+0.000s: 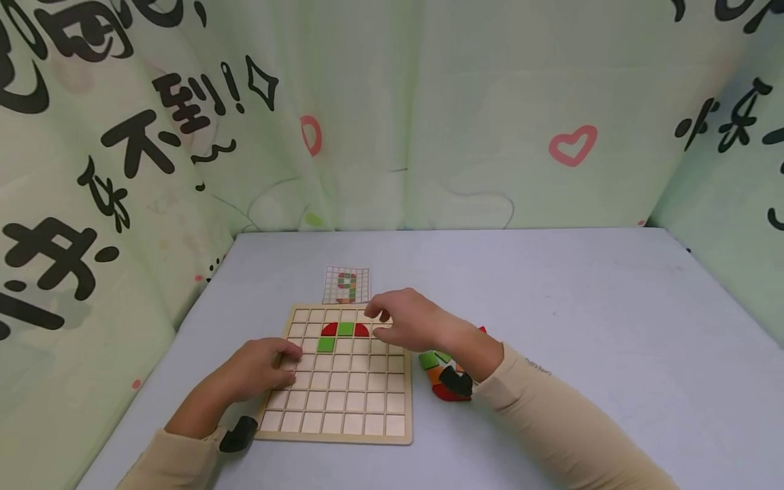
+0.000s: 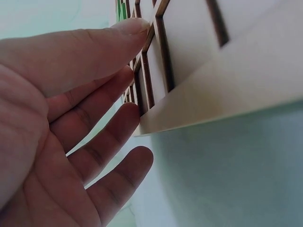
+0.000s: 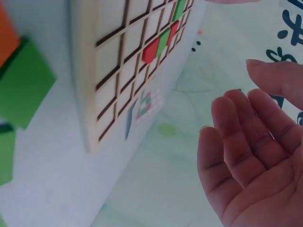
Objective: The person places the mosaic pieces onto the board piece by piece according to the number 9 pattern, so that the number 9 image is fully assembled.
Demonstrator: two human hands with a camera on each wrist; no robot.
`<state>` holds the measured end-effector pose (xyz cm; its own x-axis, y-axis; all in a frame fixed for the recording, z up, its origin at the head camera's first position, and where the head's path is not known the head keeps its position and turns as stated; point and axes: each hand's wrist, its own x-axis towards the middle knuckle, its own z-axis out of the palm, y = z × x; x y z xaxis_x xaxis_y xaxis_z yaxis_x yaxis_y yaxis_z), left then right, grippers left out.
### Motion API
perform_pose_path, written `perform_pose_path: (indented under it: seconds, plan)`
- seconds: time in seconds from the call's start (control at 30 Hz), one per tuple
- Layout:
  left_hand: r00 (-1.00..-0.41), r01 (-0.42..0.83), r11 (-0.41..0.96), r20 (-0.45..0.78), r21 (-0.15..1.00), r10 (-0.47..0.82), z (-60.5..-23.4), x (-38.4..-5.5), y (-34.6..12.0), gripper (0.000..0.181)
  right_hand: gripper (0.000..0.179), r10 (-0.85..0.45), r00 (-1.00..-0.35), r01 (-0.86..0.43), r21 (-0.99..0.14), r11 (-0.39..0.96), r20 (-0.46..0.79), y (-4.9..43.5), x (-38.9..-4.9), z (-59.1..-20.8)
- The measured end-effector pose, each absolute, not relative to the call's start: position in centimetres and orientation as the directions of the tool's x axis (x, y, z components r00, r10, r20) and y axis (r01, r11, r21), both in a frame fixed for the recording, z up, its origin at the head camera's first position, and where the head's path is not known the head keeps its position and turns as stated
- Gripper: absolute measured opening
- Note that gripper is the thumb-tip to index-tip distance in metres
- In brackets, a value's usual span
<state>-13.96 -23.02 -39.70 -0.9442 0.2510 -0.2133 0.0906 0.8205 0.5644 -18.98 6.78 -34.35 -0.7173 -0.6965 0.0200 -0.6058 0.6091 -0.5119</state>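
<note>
A wooden grid board (image 1: 361, 437) lies on the table with a green square piece (image 1: 346, 329) in an upper row. On either side of that sit a red rounded piece (image 1: 329, 330) and another red rounded piece (image 1: 362, 331). A second green square (image 1: 326, 345) fills the cell below the left red one. My left hand (image 1: 257, 369) rests at the board's left edge, its thumb on the surface and fingers extended by the side. Above the upper right of the board hovers my right hand (image 1: 412, 318), fingers loosely curled, nothing between them.
Behind the board lies a small pattern card (image 1: 331, 279) with a coloured figure on a grid. A pile of green, orange and red pieces (image 1: 429, 361) is right of the board, partly hidden by my right wrist. A printed curtain (image 1: 478, 136) surrounds the table (image 1: 582, 306).
</note>
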Motion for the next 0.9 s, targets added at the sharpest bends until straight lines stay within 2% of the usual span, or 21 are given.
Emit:
perform_pose_path:
  seconds: [0.33, 0.67, 0.9]
  plan:
    - [-0.943, 0.097, 0.821, -0.212, 0.563, 0.257, -39.7, -14.0, -23.0, 0.029, 0.025, -0.669, -0.743, -0.582, -0.502, 0.640, 0.008, 9.9, -18.8, -34.9]
    - [-0.942, 0.100, 0.817, -0.211, 0.567, 0.262, -39.5, -13.9, -23.0, 0.029, 0.028, -0.603, -0.796, -0.494, -0.517, 0.699, -0.056, 11.7, -18.3, -35.6]
    - [-0.940, 0.108, 0.815, -0.208, 0.569, 0.269, -39.6, -13.8, -23.0, 0.029, 0.029, -0.587, -0.804, -0.482, -0.473, 0.737, -0.094, 12.7, -18.0, -36.3]
